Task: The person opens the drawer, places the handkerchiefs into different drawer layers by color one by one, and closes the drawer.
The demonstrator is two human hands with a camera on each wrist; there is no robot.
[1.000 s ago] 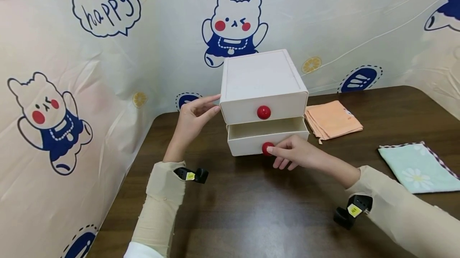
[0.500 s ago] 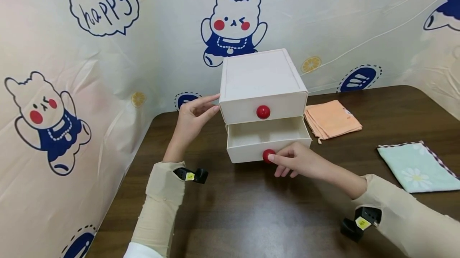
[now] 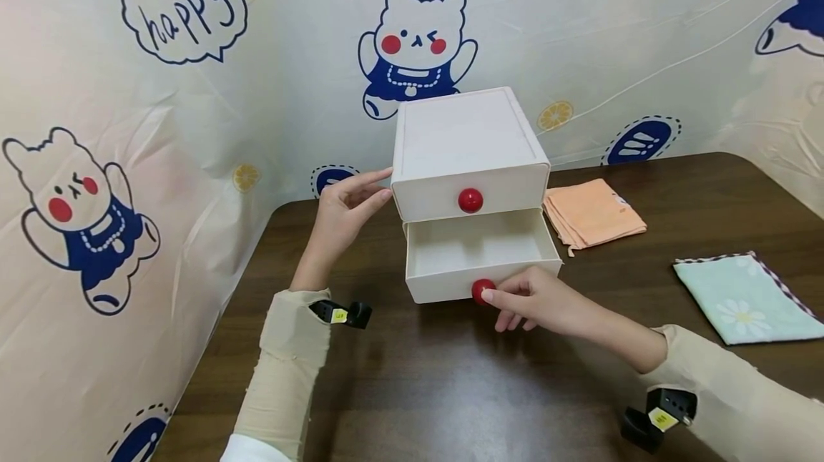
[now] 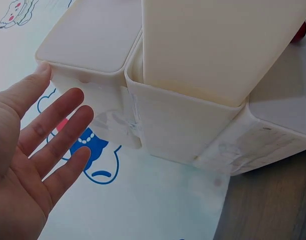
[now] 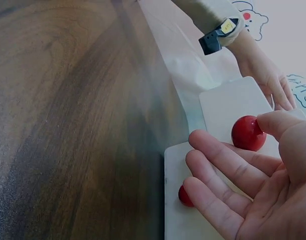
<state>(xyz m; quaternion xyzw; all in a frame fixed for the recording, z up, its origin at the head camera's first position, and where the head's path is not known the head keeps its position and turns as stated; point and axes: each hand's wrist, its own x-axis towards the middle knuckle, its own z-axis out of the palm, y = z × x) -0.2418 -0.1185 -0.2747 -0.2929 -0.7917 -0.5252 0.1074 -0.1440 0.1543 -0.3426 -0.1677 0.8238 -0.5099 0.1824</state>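
1. Head view shows one white two-drawer storage box [image 3: 466,144] standing on the dark wooden table [image 3: 450,383], between the two hands.
2. Two drawers are stacked in it: the upper drawer [image 3: 472,194] is pushed in, and the lower drawer [image 3: 479,254] is drawn out toward the person, its inside showing bare.
3. Two red knobs are counted, one per drawer: the upper knob [image 3: 471,199] sits free, well above the right hand, and the lower knob [image 3: 481,290] is at that hand's fingertips.
4. Right hand [image 3: 537,299]: thumb and forefinger pinch the lower knob, and the other fingers are loosely bent beneath the drawer front.
5. Left hand [image 3: 344,208]: fingers are straight and spread, their tips resting against the box's left side at the level of the upper drawer; it grips nothing. The left wrist view shows the open palm [image 4: 27,150] beside the box wall.
6. Two folded cloths lie on the table beyond the right hand: one orange cloth [image 3: 592,212] just beside the box's right side, and one pale green cloth with a daisy print [image 3: 747,297] farther out, well apart from the box.
7. One printed cartoon-bear sheet [image 3: 193,90] hangs behind the box and past the left hand.
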